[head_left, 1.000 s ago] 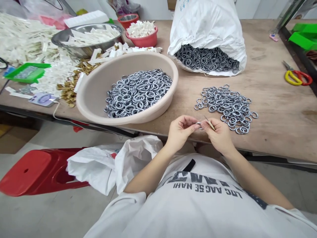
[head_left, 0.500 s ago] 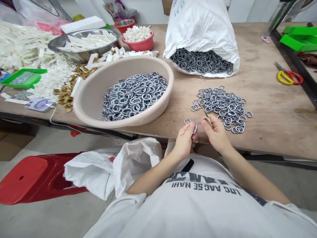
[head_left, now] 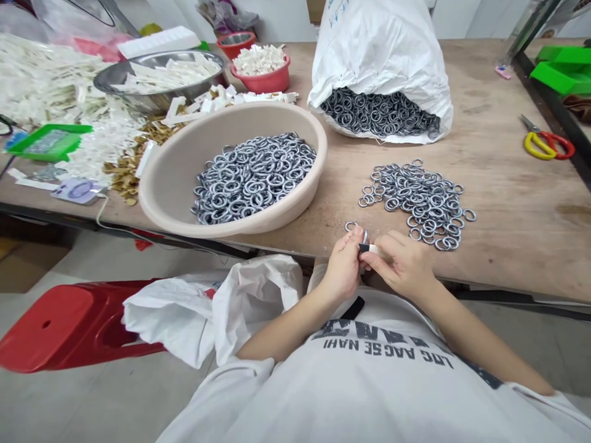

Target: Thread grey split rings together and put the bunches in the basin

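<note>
Near the table's front edge, my left hand (head_left: 344, 263) is closed on a grey ring (head_left: 365, 235), part of which shows above the thumb. My right hand (head_left: 402, 261) pinches a small slim piece with a dark end and a pale body (head_left: 369, 248). Its dark end meets the left fingertips just below the ring; I cannot tell whether it touches the ring. Another grey ring (head_left: 350, 226) lies on the table beside the left fingertips. A loose pile of grey rings (head_left: 427, 200) spreads just beyond my right hand.
A beige basin (head_left: 161, 197) of grey rings stands left, and a white sack (head_left: 378, 55) spilling darker rings stands behind. Scissors (head_left: 547, 143) lie right. White strips in a steel bowl (head_left: 104, 83) crowd the far left. A red stool (head_left: 50, 326) stands below.
My right hand has moved left and closer, bringing the slim piece against my left fingertips. The left hand still holds the ring in about the same place.
</note>
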The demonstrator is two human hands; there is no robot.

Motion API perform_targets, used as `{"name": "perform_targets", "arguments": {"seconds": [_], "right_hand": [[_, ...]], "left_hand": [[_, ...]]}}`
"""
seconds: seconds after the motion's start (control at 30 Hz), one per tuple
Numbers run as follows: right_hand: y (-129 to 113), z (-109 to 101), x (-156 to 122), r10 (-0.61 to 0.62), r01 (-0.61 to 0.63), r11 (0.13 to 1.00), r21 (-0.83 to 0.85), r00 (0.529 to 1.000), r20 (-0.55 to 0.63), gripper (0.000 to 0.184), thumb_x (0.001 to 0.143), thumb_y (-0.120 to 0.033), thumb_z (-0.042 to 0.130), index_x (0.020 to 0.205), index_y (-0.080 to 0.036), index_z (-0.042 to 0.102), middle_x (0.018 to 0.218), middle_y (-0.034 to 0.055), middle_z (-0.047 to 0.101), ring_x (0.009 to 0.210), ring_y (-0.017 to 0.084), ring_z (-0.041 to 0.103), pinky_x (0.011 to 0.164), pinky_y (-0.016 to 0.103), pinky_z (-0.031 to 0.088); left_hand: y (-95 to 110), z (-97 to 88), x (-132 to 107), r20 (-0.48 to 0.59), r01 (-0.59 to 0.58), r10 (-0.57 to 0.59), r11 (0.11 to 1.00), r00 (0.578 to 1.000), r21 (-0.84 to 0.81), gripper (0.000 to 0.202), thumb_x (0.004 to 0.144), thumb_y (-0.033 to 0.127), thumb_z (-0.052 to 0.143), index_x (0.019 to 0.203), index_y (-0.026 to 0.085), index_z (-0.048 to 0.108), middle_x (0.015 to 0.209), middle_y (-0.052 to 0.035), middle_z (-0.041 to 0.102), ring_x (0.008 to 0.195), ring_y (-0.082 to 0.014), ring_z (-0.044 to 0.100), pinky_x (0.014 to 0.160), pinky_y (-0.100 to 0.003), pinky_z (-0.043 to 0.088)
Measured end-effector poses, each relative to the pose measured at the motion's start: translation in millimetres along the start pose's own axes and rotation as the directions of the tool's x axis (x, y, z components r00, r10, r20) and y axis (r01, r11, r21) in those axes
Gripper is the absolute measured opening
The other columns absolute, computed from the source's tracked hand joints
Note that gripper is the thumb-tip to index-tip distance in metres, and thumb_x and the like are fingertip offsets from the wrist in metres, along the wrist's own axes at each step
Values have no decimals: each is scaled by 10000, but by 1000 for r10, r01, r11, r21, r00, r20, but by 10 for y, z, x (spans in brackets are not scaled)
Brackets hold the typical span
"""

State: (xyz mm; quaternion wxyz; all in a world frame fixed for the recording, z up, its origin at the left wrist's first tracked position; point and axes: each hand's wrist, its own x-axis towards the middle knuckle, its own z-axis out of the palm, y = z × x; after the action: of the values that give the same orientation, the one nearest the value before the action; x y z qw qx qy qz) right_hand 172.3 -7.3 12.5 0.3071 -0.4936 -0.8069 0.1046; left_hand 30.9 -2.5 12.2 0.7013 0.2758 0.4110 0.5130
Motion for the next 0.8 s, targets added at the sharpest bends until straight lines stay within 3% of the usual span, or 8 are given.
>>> {"name": "perform_targets", "arguments": {"seconds": [0.13,0.2,0.37,0.53,0.6,0.67,0.73,0.8], "right_hand": [[168,-22,137,233,-230,971,61,971,-57,419,1007,-536,411,791,-231,600,682,14,602,638,165,534,599,294,328],[199,7,255,297,-296,955,35,954,-38,424,1005,-554,401,841,-236,628,705,15,630,656,180,562,601,299,335],[49,267,547,149,-125,983,-138,972,183,300,917,-479,616,1118,-261,664,1052,73,716,923,264,654,691,328,394],[30,438,655,221,-158,954,-254,944,243,198,939,-368,586,1000,-209,687,1072,148,672,929,289,651,694,351,405],[50,410,621,220,-199,973,-117,955,201,165,944,-330,574,966,-196,667,1035,137,663,928,281,635,723,356,413],[27,342,543,222,-258,947,191,956,190,163,956,-338,555,923,-197,630,930,85,658,875,244,616,733,343,423],[-53,270,432,248,-327,779,535,944,216,218,973,-397,532,880,-208,589,818,28,635,784,192,593,714,315,434],[-160,231,312,303,-356,567,743,929,215,251,967,-441,547,858,-215,566,767,-7,614,728,154,574,698,288,445]], "left_hand": [[-14,-49,-114,201,41,-40,999,979,-4,467,851,570,655,684,198,429,528,80,320,453,-63,290,481,-210,373],[-2,-142,-132,218,5,-3,1000,976,-7,451,883,543,631,676,191,442,542,68,358,467,-66,331,516,-221,409],[143,-516,-54,-31,-191,193,980,981,59,330,859,495,688,834,172,622,606,40,510,534,-73,470,598,-217,492],[273,-769,-28,-145,-207,205,978,968,2,296,859,416,695,1036,181,659,763,3,638,647,-87,591,698,-247,561],[263,-765,-17,-145,-159,152,987,978,-38,286,856,410,683,1008,170,652,833,-23,666,699,-105,623,710,-270,572],[212,-695,6,-113,-114,109,993,988,-41,311,851,438,680,990,162,648,837,-28,657,682,-104,610,654,-246,544],[132,-578,28,-61,-93,93,996,994,6,366,849,504,677,964,158,650,796,-16,622,612,-81,546,551,-199,455],[42,-451,34,-11,-116,118,988,993,100,433,858,588,639,897,157,648,733,0,576,562,-69,467,502,-194,367]]}}
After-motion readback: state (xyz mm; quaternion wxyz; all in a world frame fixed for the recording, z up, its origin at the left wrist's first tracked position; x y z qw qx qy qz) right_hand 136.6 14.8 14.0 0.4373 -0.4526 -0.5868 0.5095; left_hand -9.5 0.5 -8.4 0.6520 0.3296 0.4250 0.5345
